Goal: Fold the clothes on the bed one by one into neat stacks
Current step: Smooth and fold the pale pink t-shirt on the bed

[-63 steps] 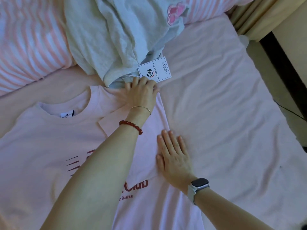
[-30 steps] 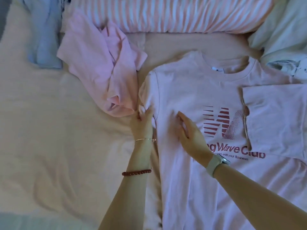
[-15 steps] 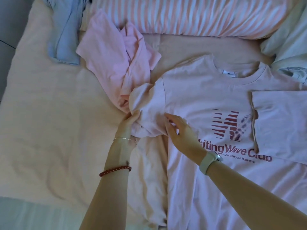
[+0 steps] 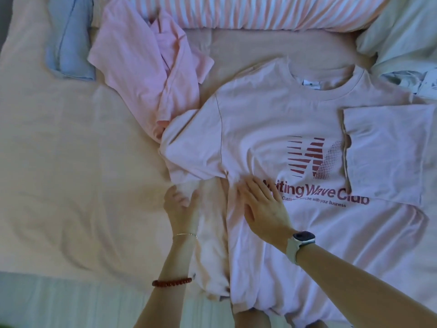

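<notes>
Peach-coloured bed sheet point(image 4: 71, 162) all over, with a pink-and-white striped pillow point(image 4: 248, 13) along the far edge. Pink printed T-shirt point(image 4: 272, 119) spread face up right of centre, collar toward the far side, hem toward the near edge, so long axis running near-to-far. Right sleeve already folded in over the chest, covering the end of the logo. Left sleeve sticking out sideways, a bit rumpled, tip nearly touching the crumpled pink garment point(image 4: 146, 74) lying far-left. Folded-under strip of the shirt's left side showing paler beside the body.

Left hand point(image 4: 181, 207) just below that left sleeve, fingers curled round a bit of the shirt's fabric, thin bracelet and red bead bracelet point(image 4: 171, 282) on the wrist. Right hand point(image 4: 264, 207) flat on the shirt under the armpit seam, fingers straight and pressing down, partly hiding the start of the lettering; smartwatch point(image 4: 300, 245) on that wrist.

Light blue garment point(image 4: 68, 43) at the far left corner, pale green clothing point(image 4: 402, 39) bunched at far right, close to the shirt's shoulder.
</notes>
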The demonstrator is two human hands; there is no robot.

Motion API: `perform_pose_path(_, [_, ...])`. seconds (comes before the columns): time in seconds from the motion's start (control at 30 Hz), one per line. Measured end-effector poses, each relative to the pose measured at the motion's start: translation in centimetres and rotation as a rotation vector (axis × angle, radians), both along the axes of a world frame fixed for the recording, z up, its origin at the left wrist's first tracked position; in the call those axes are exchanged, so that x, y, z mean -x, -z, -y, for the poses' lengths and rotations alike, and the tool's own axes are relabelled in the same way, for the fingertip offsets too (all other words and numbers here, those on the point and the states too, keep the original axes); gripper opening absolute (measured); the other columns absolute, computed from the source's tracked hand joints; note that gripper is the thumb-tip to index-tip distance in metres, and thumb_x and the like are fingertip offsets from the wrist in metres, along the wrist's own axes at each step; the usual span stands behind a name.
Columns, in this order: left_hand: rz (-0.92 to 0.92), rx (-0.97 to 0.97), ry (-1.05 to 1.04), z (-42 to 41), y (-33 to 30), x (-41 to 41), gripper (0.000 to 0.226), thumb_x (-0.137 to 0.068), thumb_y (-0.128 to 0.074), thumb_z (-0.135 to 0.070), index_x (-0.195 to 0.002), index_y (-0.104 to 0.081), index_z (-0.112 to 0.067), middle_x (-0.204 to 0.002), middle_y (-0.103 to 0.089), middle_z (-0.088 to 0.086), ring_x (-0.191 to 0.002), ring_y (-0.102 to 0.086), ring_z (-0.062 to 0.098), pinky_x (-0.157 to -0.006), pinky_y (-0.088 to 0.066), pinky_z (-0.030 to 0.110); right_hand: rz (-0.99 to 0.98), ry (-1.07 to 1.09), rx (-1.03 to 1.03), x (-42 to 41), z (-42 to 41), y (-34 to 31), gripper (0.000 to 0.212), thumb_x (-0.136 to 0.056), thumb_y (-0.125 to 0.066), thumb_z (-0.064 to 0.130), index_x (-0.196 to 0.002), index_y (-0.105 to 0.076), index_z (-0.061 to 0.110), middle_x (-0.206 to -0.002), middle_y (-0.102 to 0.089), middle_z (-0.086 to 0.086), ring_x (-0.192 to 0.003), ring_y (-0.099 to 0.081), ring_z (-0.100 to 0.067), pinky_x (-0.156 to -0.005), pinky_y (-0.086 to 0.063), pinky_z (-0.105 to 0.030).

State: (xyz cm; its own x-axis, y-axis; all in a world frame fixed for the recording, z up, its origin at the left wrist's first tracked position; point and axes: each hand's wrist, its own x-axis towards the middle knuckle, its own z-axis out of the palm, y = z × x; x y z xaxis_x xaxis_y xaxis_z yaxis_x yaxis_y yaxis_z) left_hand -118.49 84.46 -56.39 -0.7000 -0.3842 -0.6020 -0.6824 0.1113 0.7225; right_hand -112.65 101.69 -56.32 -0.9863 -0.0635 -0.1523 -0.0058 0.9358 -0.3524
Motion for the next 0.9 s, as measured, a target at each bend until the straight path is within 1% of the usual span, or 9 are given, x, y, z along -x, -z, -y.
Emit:
perform_pose_path(0.07, [0.117, -0.05, 0.117, -1.1, 0.5, -3.3, 0.021, -0.085, -0.062, -0.001, -0.101, -0.052, -0.012, -0.079, -0.051, 0.0, -0.068, -0.048, 0.011, -0.063, -0.044, 0.011, 0.002, 0.062, 0.049, -1.9, -0.7, -0.3, 0.044, -0.068, -0.067, -0.002, -0.112, -0.065, 0.002, -0.12, -0.062, -0.015, -0.115, -0.057, -0.034, -0.099, -0.04, -0.056])
perform_pose_path(0.13, [0.222, -0.117, 0.228, -1.9, 0.9, -6.1, 0.008, -0.087, -0.06, -0.004, -0.085, -0.059, -0.012, -0.074, -0.055, 0.006, -0.07, -0.05, 0.018, -0.072, -0.044, 0.027, 0.034, 0.127, 0.102, -4.7, -1.7, -0.8, 0.044, -0.072, -0.06, -0.005, -0.115, -0.063, -0.001, -0.123, -0.06, -0.016, -0.118, -0.054, -0.035, -0.1, -0.041, -0.054])
perform_pose_path(0.27, [0.319, -0.095, 0.366, -3.2, 0.8, -10.0, 0.025, -0.09, -0.055, -0.02, -0.07, -0.041, -0.015, -0.062, -0.032, 0.002, -0.064, -0.033, 0.016, -0.062, -0.032, 0.027, 0.139, 0.363, 0.14, -11.6, -4.1, -1.6, 0.045, -0.074, -0.062, -0.01, -0.119, -0.059, -0.002, -0.125, -0.056, -0.02, -0.117, -0.052, -0.04, -0.096, -0.043, -0.05])
perform_pose_path(0.33, [0.334, -0.094, 0.397, -3.5, 0.6, -11.6, 0.022, -0.09, -0.055, -0.021, -0.073, -0.043, -0.017, -0.062, -0.038, -0.004, -0.064, -0.038, 0.014, -0.057, -0.034, 0.02, 0.16, 0.523, 0.137, -15.1, -5.4, -1.6, 0.046, -0.077, -0.061, -0.009, -0.122, -0.056, -0.002, -0.125, -0.055, -0.021, -0.115, -0.051, -0.041, -0.094, -0.041, -0.048])
perform_pose_path(0.37, [0.343, -0.125, 0.397, -3.6, 0.5, -12.5, 0.01, -0.091, -0.056, -0.019, -0.084, -0.051, -0.016, -0.071, -0.049, -0.003, -0.073, -0.047, 0.015, -0.063, -0.041, 0.019, 0.159, 0.606, 0.136, -16.9, -6.1, -1.5, 0.045, -0.079, -0.06, -0.008, -0.122, -0.056, -0.003, -0.124, -0.055, -0.022, -0.115, -0.05, -0.042, -0.093, -0.04, -0.049])
perform_pose_path(0.43, [0.386, -0.141, 0.403, -3.5, 0.6, -14.9, 0.02, -0.089, -0.061, -0.021, -0.106, -0.055, -0.012, -0.095, -0.06, 0.003, -0.091, -0.055, 0.021, -0.084, -0.048, 0.031, 0.154, 0.795, 0.142, -20.3, -7.5, -1.2, 0.043, -0.081, -0.058, -0.006, -0.124, -0.054, -0.005, -0.122, -0.053, -0.025, -0.114, -0.048, -0.045, -0.093, -0.038, -0.05])
perform_pose_path(0.7, [0.397, 0.116, 0.474, -3.5, 2.5, -24.8, 0.013, -0.089, -0.06, -0.018, -0.091, -0.056, -0.006, -0.092, -0.058, 0.011, -0.084, -0.053, 0.024, -0.076, -0.041, 0.032, 0.302, 1.335, 0.121, -31.8, -11.2, 0.7, 0.055, -0.089, -0.054, 0.016, -0.14, -0.034, 0.007, -0.144, -0.029, -0.017, -0.129, -0.03, -0.036, -0.098, -0.029, -0.047])
perform_pose_path(0.8, [0.359, 0.223, 0.5, -3.6, 3.0, -27.9, 0.014, -0.09, -0.054, -0.016, -0.085, -0.054, -0.003, -0.086, -0.056, 0.013, -0.08, -0.051, 0.025, -0.071, -0.038, 0.031, 0.334, 1.395, 0.237, -33.9, -11.9, 1.8, 0.042, -0.09, -0.055, 0.024, -0.124, -0.045, 0.002, -0.128, -0.044, -0.023, -0.12, -0.04, -0.037, -0.097, -0.032, -0.046])
perform_pose_path(0.9, [0.217, 0.318, 0.391, -3.7, 2.5, -30.0, 0.016, -0.092, -0.051, -0.015, -0.086, -0.051, -0.001, -0.085, -0.053, 0.017, -0.081, -0.051, 0.029, -0.069, -0.036, 0.031, 0.265, 1.395, 0.365, -35.0, -12.7, 2.2, 0.013, -0.091, -0.046, 0.016, -0.092, -0.049, 0.003, -0.094, -0.054, -0.019, -0.092, -0.052, -0.034, -0.086, -0.04, -0.047])
